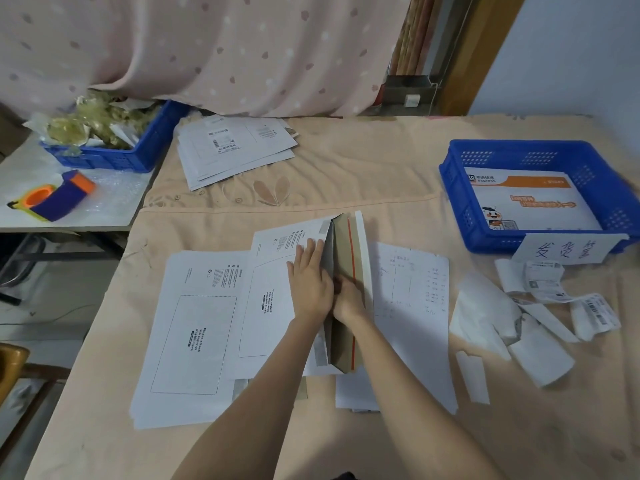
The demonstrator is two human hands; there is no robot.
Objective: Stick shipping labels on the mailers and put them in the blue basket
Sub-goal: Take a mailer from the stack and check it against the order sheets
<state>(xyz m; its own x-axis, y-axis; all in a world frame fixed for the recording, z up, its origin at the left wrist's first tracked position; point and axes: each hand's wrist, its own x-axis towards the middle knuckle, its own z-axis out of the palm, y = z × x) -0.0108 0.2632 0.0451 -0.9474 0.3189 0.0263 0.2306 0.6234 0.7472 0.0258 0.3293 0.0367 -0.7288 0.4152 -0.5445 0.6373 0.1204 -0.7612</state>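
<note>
Cardboard shows brown on the inside of the mailer (pixel 341 292) I am working on, its flap (pixel 362 271) raised along a red tear strip, white on the outer face. My left hand (pixel 309 284) lies flat and open, fingers spread, pressing the mailer's white printed face down. My right hand (pixel 348 299) sits just beside it at the fold, fingers curled against the brown flap; I cannot tell whether it pinches the card or only pushes it. The mailer rests mid-tabletop on a peach quilted cloth (pixel 346 161) with a stitched leaf motif.

Beneath and to the left lies a flat stack of white mailers (pixel 187 334), each printed with a rounded rectangle for the label. A sheet with handwriting (pixel 412 289) lies under the right edge. Further right, crumpled glossy backing papers (pixel 485 306) and a curling strip of shipping labels (pixel 554 282) with barcodes are scattered.

The blue basket (pixel 457 188), perforated plastic, sits at the right rear with a handwritten paper tag on its front; inside lies one white and orange express mailer (pixel 526 199). A second blue crate (pixel 149 147) at the far left holds yellowish crumpled scraps. Near it rests a purple and orange tape dispenser (pixel 59 199). A fanned pile of labelled mailers (pixel 235 147) lies at the rear.
</note>
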